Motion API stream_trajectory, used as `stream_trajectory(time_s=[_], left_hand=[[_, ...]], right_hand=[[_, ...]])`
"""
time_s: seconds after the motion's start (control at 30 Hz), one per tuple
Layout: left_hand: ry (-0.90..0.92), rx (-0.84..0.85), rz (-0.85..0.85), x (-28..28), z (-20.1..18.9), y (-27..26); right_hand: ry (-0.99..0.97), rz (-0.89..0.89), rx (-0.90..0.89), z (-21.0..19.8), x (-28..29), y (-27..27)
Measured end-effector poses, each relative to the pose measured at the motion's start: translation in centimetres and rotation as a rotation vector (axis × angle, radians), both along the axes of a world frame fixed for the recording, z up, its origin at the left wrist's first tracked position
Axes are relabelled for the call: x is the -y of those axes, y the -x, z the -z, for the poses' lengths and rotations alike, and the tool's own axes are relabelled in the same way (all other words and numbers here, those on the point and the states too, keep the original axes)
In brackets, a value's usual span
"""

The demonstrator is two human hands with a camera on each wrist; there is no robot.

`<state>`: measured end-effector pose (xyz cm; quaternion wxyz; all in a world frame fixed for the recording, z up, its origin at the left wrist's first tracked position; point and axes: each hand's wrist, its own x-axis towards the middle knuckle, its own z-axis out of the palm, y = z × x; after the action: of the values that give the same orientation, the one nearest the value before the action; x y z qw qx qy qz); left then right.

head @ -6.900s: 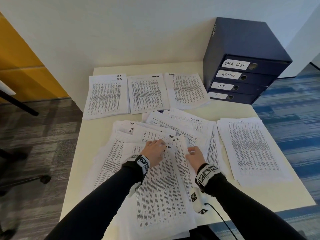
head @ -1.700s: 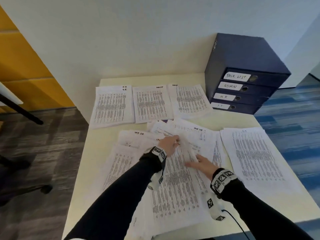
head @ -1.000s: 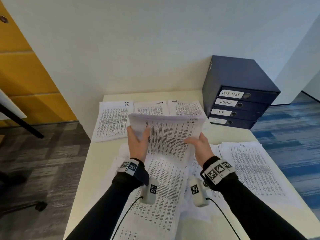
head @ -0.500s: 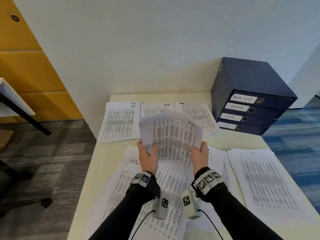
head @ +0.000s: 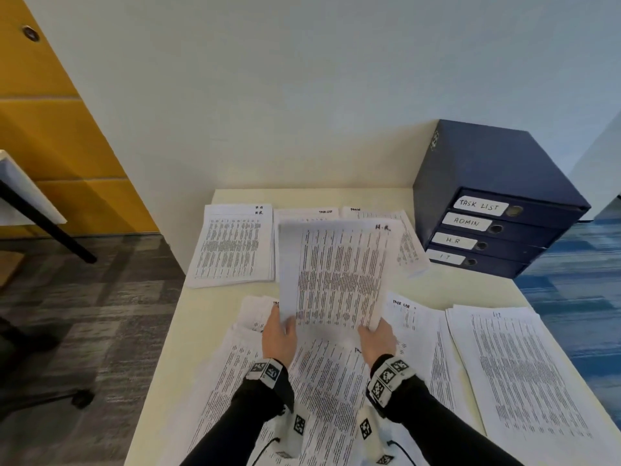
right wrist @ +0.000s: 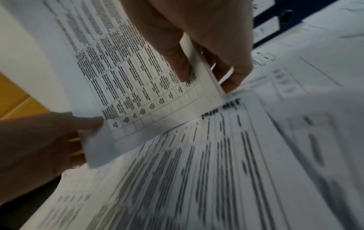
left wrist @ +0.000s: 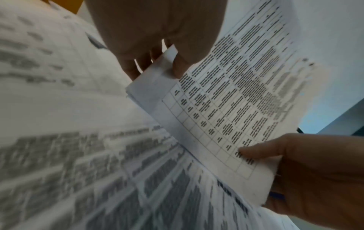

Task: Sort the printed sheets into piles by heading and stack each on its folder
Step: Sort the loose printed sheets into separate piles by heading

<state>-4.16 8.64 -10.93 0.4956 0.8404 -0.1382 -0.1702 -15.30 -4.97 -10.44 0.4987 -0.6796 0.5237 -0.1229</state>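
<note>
Both hands hold up a thin bundle of printed sheets [head: 336, 274] headed "H.R.", tilted above the table's middle. My left hand [head: 280, 334] pinches its lower left corner, thumb in front, as the left wrist view shows [left wrist: 155, 68]. My right hand [head: 376, 338] pinches the lower right corner [right wrist: 206, 79]. Sorted piles lie at the back: H.R. pile [head: 233, 245], Task List pile [head: 309, 213], Admin pile [head: 408, 243]. An IT pile [head: 524, 371] lies at the right. Loose unsorted sheets [head: 319, 381] spread under my hands.
Several navy folders [head: 497, 230] labelled Task List, Admin, H.R. and IT lie stacked at the back right corner. The cream table [head: 201, 314] ends at a wall behind. At the left are grey floor and another desk's leg [head: 47, 227].
My hands lifted the bundle off the loose spread and raised it upright. Since half a second ago my grips sit lower, at its bottom corners.
</note>
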Motion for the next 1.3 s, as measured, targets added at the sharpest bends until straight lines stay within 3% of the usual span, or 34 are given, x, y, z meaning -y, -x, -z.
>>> stream_trajectory(time_s=[0.13, 0.27, 0.33, 0.4, 0.5, 0.57, 0.6, 0.67, 0.77, 0.87, 0.9, 1.0, 1.07, 1.2, 1.3], left_hand=[[-0.071, 0.056, 0.005, -1.0, -1.7, -4.5], [-0.168, -0.203, 0.068, -2.5, -1.9, -9.8], [-0.196, -0.250, 0.059, -3.4, -2.0, -12.0], [-0.173, -0.239, -0.054, -4.2, -1.7, -14.6], [-0.108, -0.244, -0.269, -5.4, -0.8, -18.1], [-0.094, -0.236, -0.356, -6.0, -0.3, -19.9], [-0.103, -0.222, -0.379, -6.2, 0.1, -20.8], [-0.134, -0.197, -0.398, -6.5, 0.6, -22.3], [-0.202, -0.189, -0.378, -6.4, 0.2, -23.4], [-0.438, -0.065, -0.316, -5.9, -1.0, -23.0], [-0.459, -0.003, -0.300, -5.7, -1.6, -22.2], [-0.304, 0.270, -0.201, -4.5, -2.6, -18.4], [-0.224, 0.405, -0.020, -3.5, -2.8, -14.7], [-0.385, 0.362, 0.416, -1.7, -1.4, -7.7], [-0.541, 0.274, 0.498, -1.1, 0.3, -4.1]], right_hand=[[-0.139, -0.165, 0.032, -2.0, 1.5, -5.1], [-0.348, -0.307, 0.038, -3.6, 1.5, -12.2], [-0.316, -0.444, -0.095, -2.8, 1.1, -15.5], [-0.412, -0.446, -0.012, -1.8, 1.1, -18.3], [-0.311, -0.487, 0.016, -2.1, 0.1, -21.1], [-0.209, -0.593, -0.173, -2.3, -0.4, -22.6], [-0.044, -0.688, -0.243, -2.3, -0.7, -22.9], [0.109, -0.789, -0.325, -2.2, -1.1, -23.6], [0.106, -0.856, -0.278, -1.5, -0.7, -24.4], [-0.118, -0.577, -0.095, -1.0, -0.7, -23.7], [-0.103, -0.520, -0.058, -0.4, -0.6, -22.8], [-0.030, -0.415, 0.074, -1.1, 0.0, -18.5], [-0.066, -0.357, 0.157, -1.5, 0.9, -14.7], [-0.124, -0.265, 0.124, -0.8, 2.0, -6.3], [-0.103, -0.192, -0.005, 1.4, 1.9, -0.1]])
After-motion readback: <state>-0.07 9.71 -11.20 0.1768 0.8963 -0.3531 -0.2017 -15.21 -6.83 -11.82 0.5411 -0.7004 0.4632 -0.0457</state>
